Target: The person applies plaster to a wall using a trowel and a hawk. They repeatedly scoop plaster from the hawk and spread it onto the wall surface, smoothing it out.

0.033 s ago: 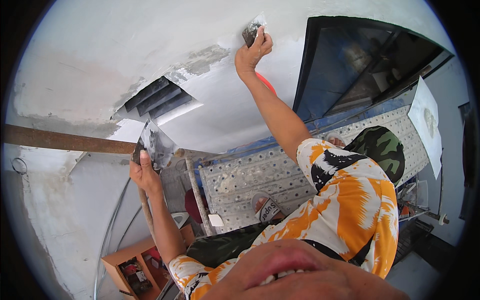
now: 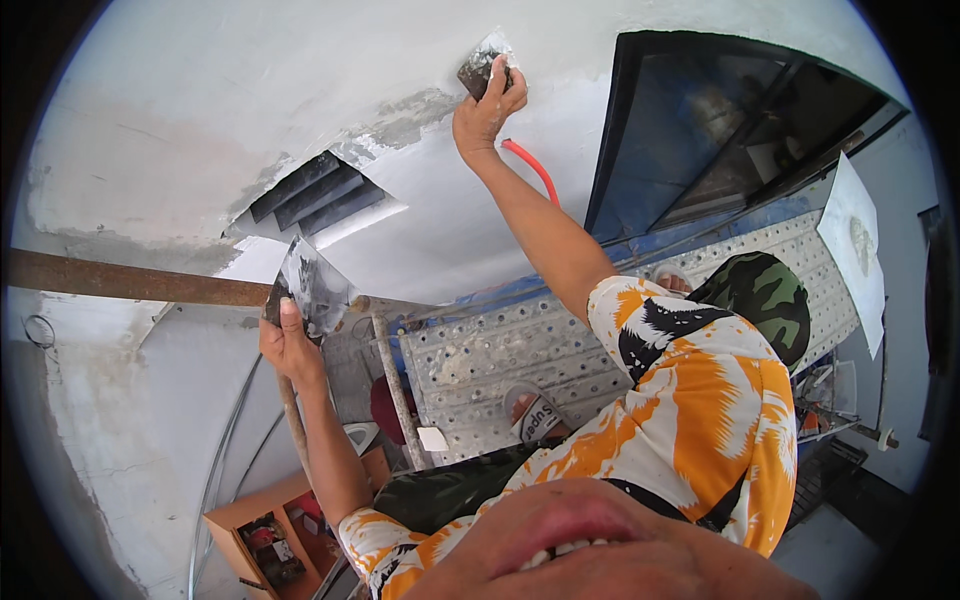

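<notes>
Pale wall; right hand stretched high with scraper; left hand lower.

Scraper in right hand

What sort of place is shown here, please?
Probably a building under renovation: the wall is patchy grey and white, sandalled feet rest on a perforated platform, and the right hand holds a smeared scraper.
</notes>
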The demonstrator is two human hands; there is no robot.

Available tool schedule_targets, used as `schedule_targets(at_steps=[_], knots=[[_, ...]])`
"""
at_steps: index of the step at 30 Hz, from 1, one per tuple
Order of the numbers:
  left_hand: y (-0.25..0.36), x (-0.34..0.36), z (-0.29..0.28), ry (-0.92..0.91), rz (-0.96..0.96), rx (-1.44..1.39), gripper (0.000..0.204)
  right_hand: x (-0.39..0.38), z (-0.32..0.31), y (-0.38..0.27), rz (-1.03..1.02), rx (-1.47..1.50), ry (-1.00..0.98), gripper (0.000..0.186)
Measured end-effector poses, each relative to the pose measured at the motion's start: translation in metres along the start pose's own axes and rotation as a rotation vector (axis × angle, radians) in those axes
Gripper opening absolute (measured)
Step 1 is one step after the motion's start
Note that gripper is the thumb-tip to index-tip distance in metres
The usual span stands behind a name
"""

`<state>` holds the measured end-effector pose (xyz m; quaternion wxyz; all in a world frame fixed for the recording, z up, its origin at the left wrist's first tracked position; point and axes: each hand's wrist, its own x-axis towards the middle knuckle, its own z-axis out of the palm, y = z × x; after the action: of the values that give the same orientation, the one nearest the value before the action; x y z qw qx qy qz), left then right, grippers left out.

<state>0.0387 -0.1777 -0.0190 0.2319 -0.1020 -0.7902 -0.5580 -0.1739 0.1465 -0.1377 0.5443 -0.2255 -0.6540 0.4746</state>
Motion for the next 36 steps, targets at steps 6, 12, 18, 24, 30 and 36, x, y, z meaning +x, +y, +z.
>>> schedule_targets(at_steps=[6,12,18,24,30,36], knots=[[-0.011,0.013,0.028,0.15,-0.324,-0.479,0.03,-0.062,-0.006,-0.049,0.1,0.159,-0.415,0.063],[-0.037,0.016,0.071,0.194,-0.996,-0.803,0.032,-0.078,-0.128,-0.093,0.226,1.021,-1.073,0.044],[-0.033,0.023,0.073,-0.001,-1.052,-0.873,0.032,-0.047,-0.161,-0.102,-0.693,0.372,-1.275,0.056],[-0.004,0.019,0.085,0.181,-0.502,-0.902,0.031,-0.046,-0.178,-0.085,0.829,0.76,-1.114,0.033],[-0.009,-0.007,0.107,-0.23,0.612,-0.075,0.028,-0.049,-0.188,-0.098,1.648,1.291,-0.992,0.027],[0.028,-0.003,0.058,-0.455,0.357,0.529,0.027,0.012,-0.161,-0.035,0.948,0.836,-0.48,0.029]])
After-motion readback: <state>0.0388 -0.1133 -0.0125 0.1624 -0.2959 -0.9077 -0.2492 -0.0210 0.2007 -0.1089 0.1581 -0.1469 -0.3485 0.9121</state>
